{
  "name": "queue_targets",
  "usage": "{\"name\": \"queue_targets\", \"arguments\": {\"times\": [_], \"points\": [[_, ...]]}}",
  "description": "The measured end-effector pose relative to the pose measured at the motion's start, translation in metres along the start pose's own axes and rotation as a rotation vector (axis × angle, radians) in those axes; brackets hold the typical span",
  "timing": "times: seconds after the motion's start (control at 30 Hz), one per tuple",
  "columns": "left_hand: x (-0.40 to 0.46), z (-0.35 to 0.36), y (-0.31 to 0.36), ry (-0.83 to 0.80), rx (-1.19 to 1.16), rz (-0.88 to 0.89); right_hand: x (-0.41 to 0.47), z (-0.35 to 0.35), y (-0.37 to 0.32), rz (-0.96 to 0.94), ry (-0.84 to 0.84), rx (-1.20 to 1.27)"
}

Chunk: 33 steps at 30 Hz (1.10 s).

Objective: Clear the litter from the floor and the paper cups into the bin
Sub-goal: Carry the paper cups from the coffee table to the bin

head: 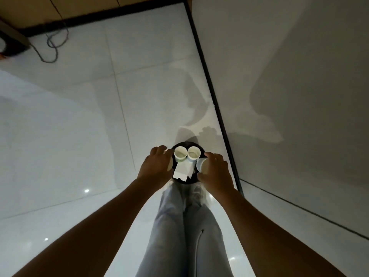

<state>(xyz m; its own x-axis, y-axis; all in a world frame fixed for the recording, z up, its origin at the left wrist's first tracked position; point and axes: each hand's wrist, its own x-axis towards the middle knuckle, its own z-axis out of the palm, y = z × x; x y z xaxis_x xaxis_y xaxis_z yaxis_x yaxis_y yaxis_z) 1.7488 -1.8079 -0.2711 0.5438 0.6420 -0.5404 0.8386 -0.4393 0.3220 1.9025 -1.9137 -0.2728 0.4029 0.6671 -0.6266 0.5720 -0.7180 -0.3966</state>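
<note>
Head view: both hands hold cups over a crowded bin (201, 149).
Right hand (216, 170) grips a tilted cup (201, 164); left hand (157, 164) grips another (170, 164); either may slide off the paper (182, 170) onto the floor (79, 136).

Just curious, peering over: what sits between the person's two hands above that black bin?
In the head view, between the left hand and right hand sit two upright paper cups and a white paper scrap, in the bin.
</note>
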Motion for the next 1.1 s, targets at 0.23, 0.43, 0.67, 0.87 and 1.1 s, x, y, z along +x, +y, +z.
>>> {"name": "queue_targets", "arguments": {"times": [0.23, 0.43, 0.67, 0.87, 1.1], "points": [[0.105, 0.083, -0.031, 0.010, 0.004, 0.031, 0.110, 0.062, 0.041, -0.012, -0.019, 0.003], [0.169, 0.151, -0.054, 0.019, -0.016, 0.036, 0.188, 0.119, 0.061, -0.069, -0.041, -0.019], [0.197, 0.204, -0.068, -0.085, 0.073, 0.149, 0.219, 0.165, 0.094, -0.021, -0.116, -0.114], [0.204, 0.230, -0.077, -0.158, 0.137, 0.185, 0.222, 0.193, 0.103, -0.108, -0.152, -0.170], [0.202, 0.238, -0.081, -0.171, 0.197, 0.181, 0.221, 0.204, 0.100, -0.129, -0.146, -0.249]]}}
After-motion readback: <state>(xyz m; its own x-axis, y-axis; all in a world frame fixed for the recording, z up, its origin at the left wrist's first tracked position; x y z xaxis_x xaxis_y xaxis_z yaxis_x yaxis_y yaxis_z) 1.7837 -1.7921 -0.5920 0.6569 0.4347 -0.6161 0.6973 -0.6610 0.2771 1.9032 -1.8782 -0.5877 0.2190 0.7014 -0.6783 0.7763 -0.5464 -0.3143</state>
